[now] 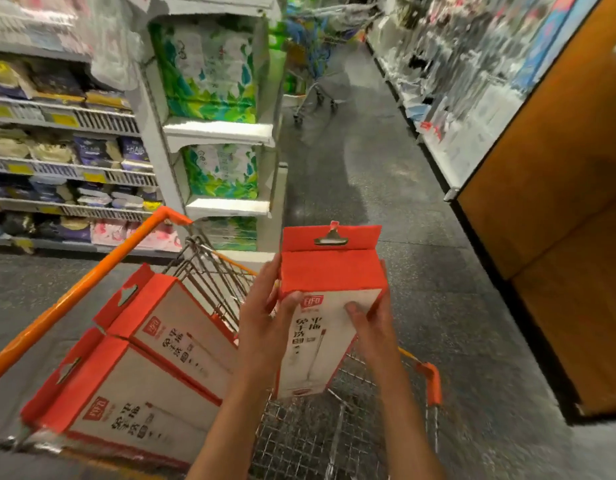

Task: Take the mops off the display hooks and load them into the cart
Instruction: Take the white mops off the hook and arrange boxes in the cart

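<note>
I hold a red and white boxed mop (329, 282) upright above the wire cart (313, 434). My left hand (265, 317) grips its left edge, thumb on the printed front. My right hand (372, 327) grips the right edge, fingers across the white face. Its hang tab points up. Two more boxed mops lie slanted in the cart's left side, one (182, 327) behind the other (133, 400), with their tabs sticking out over the orange handle rail (74, 296).
Shelves of packaged goods (67, 154) stand left, with a green-pack end cap (213, 95) ahead. An orange-brown panel (559, 202) stands on the right. Another cart (313, 84) is parked far down the grey aisle.
</note>
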The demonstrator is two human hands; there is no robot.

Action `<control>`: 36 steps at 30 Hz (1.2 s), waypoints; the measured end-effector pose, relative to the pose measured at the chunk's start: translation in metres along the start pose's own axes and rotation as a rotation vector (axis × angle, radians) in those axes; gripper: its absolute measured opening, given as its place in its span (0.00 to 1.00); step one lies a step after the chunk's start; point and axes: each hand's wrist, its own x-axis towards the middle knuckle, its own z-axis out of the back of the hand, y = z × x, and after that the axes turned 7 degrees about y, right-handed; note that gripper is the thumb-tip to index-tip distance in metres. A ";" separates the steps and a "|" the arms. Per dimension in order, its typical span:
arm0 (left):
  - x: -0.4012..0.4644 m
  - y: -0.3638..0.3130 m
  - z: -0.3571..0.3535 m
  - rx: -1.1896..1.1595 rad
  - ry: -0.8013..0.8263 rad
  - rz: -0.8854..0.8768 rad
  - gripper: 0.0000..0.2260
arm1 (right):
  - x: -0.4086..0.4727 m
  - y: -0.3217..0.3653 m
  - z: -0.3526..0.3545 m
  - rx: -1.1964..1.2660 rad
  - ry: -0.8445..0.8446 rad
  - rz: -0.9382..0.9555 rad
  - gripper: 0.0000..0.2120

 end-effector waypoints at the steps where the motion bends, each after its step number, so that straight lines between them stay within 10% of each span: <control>1: -0.002 -0.007 -0.007 0.000 0.030 -0.013 0.23 | -0.008 0.002 0.006 0.001 -0.026 0.001 0.40; 36: -0.227 -0.226 -0.306 -0.288 0.695 -0.479 0.21 | -0.378 0.198 0.234 -0.047 -0.920 0.546 0.49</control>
